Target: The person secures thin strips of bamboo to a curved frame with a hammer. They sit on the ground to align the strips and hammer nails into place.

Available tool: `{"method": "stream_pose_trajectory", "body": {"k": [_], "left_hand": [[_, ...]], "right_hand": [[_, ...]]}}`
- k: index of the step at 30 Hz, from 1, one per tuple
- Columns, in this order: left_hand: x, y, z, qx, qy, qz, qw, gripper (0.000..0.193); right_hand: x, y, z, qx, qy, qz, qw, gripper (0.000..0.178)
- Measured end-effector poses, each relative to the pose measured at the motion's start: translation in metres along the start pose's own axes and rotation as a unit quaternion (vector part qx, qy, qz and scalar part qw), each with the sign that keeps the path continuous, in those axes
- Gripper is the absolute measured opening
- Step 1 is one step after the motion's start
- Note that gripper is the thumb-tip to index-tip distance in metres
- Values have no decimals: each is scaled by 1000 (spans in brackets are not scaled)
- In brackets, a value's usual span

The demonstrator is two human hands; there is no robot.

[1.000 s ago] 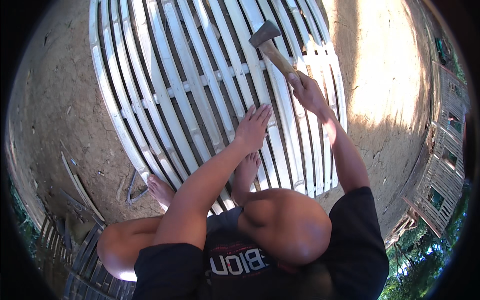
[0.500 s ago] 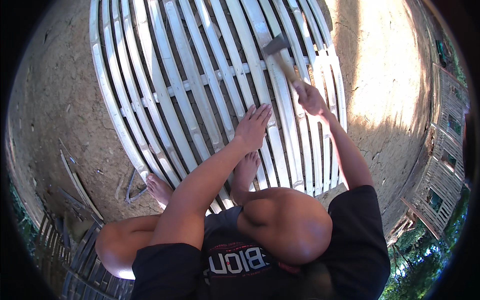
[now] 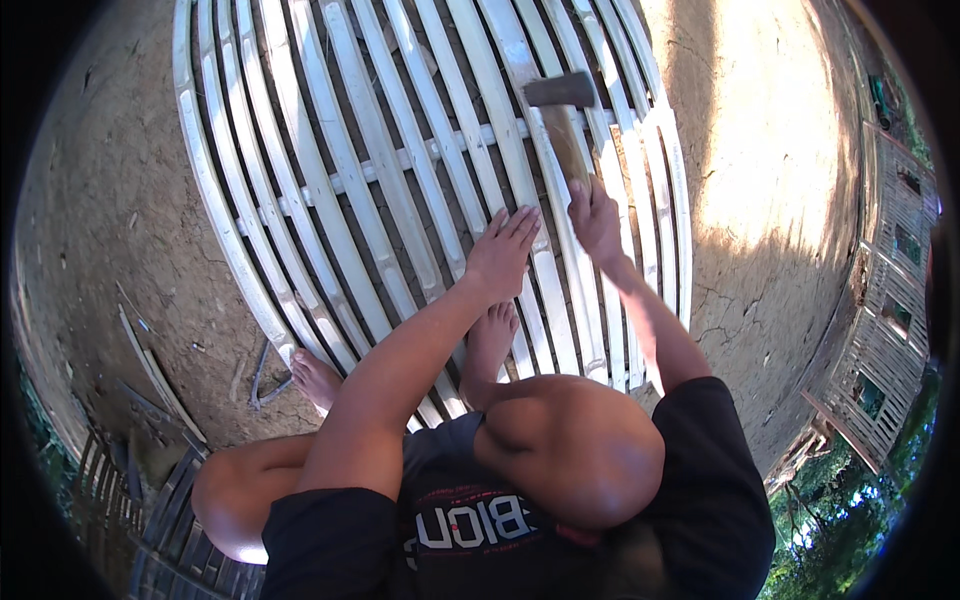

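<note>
My right hand is wrapped round the wooden handle of a hammer. Its dark metal head is over the slats at the far right of centre; whether it touches them I cannot tell. Palm down, my left hand lies flat with its fingers stretched out on the pale slats, to the left of the hammer and nearer to me. The long, whitish slats, which look like split bamboo, run away from me side by side with narrow gaps. A crosspiece passes beneath them.
My bare feet are at the near end of the slats. Cracked bare earth surrounds them. Thin strips lie on the ground at left, near a dark slatted frame. A woven-walled structure stands at far right.
My right hand has come left and slightly nearer, and the hammer has turned so its handle stands more upright in view. My left hand has stayed in place on the slats.
</note>
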State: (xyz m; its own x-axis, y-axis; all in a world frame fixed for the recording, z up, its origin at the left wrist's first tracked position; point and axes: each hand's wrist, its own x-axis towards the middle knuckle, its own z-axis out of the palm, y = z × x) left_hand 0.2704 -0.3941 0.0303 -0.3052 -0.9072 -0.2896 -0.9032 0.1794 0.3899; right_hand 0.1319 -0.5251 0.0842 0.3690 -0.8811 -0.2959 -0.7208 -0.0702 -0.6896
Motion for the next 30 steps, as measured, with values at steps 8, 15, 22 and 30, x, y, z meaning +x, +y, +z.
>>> {"method": "stream_pose_trajectory", "body": {"k": [8, 15, 22, 30], "left_hand": [[3, 5, 2, -28, 30, 14, 999, 70], [29, 27, -10, -114, 151, 23, 982, 67], [54, 39, 3, -22, 9, 12, 1000, 68], [53, 32, 5, -6, 6, 3, 1000, 70]], "right_hand": [[-23, 30, 12, -117, -56, 5, 992, 43], [21, 17, -62, -6, -98, 50, 994, 57], [48, 51, -61, 78, -9, 13, 997, 52], [46, 27, -58, 201, 21, 1, 979, 39]]}}
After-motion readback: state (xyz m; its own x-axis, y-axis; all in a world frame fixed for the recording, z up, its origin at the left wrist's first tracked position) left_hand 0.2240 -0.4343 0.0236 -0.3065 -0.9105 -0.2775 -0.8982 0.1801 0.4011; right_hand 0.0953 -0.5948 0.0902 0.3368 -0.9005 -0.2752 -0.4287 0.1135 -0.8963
